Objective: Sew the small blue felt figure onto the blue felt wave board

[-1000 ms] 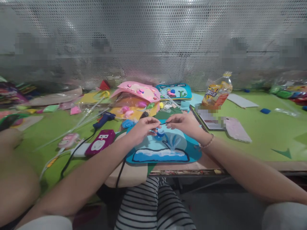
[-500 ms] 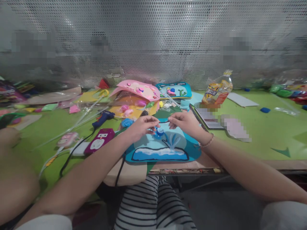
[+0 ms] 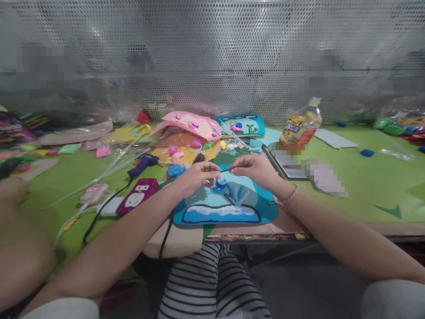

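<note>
My left hand (image 3: 197, 176) and my right hand (image 3: 255, 170) meet above a blue felt whale panel (image 3: 226, 206) at the table's front edge. Both hands pinch the ends of a thin dark strip (image 3: 225, 170) stretched between their fingertips. Just under the strip a small blue round piece (image 3: 222, 182) sits on the whale panel, close to my left fingers. A bracelet circles my right wrist.
A blue glue gun (image 3: 144, 163) with its black cord, a purple felt case (image 3: 137, 196), pink and blue felt panels (image 3: 191, 124), a snack bag (image 3: 300, 124) and a phone (image 3: 325, 178) lie on the green table (image 3: 365, 186). Another person's arm (image 3: 20, 239) is at left. A perforated metal screen stands behind.
My hands have stayed over the whale panel; the right hand's fingertips shifted slightly along the dark strip, closer to the left hand.
</note>
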Demonstrator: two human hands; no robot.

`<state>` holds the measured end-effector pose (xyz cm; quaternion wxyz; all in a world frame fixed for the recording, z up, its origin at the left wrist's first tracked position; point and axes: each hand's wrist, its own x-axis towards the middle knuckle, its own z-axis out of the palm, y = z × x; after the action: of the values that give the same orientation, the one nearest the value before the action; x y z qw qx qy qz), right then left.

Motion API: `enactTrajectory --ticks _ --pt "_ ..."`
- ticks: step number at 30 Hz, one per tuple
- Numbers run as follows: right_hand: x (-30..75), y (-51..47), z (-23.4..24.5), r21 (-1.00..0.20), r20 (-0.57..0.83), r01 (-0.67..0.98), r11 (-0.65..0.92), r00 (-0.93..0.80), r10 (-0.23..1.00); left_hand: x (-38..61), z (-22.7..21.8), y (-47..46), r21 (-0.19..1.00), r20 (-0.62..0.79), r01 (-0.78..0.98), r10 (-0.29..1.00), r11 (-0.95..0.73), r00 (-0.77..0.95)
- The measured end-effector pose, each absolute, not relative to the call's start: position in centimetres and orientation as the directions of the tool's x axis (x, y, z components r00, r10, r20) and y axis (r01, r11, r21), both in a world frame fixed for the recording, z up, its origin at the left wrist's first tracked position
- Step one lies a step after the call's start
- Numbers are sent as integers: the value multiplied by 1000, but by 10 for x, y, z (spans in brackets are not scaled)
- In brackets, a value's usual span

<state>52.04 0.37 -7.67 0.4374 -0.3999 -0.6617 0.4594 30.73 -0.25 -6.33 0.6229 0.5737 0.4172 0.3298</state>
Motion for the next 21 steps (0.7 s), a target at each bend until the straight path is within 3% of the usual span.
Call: enactTrajectory --ticks 6,14,21 --pt "517 -2 -68 -960 155 186 208 -267 951 308 -66 -1 990 -140 70 892 121 430" --pt "510 -14 -54 -852 231 432 296 -196 953 307 -64 -1 988 -151 72 879 133 453" --pt "514 -10 -60 -890 203 377 256 -176 963 306 -69 6 990 -139 65 882 122 451"
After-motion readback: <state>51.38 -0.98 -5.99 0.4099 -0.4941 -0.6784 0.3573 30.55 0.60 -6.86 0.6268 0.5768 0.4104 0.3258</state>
